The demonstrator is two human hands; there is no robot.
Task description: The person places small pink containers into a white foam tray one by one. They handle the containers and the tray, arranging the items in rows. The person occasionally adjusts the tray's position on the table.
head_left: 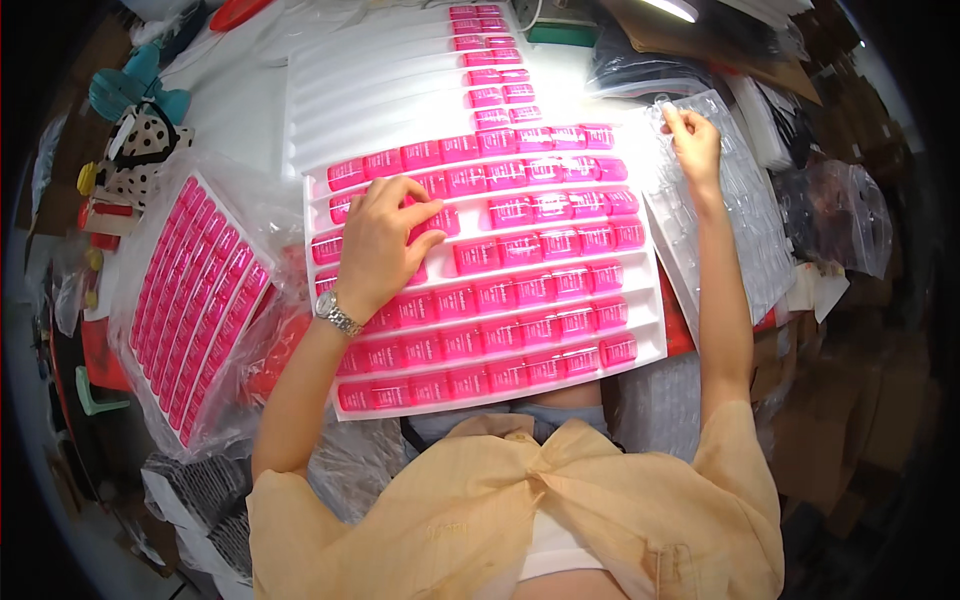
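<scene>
A white ridged tray (655, 345) lies in front of me, holding rows of small glossy pink containers (510, 376) with pale print. My left hand (385, 235), a metal watch at its wrist, reaches over the tray's left half. Its thumb and fingers are bent around a pink container (440, 222) in a middle row; the palm hides part of the rows beneath. Gaps show to the right of the fingers in two rows. At the upper right, my right hand (693, 145) pinches a small clear piece (662, 101) above a clear moulded plastic tray (740, 235).
Farther back, another white tray (380, 85) carries a pink column at its right side. On the left leans a plastic-wrapped tray (195, 310) of pink containers. A teal fan (130, 85) and a polka-dot cloth (150, 150) stand behind it. Clear bags (840, 215) lie at right.
</scene>
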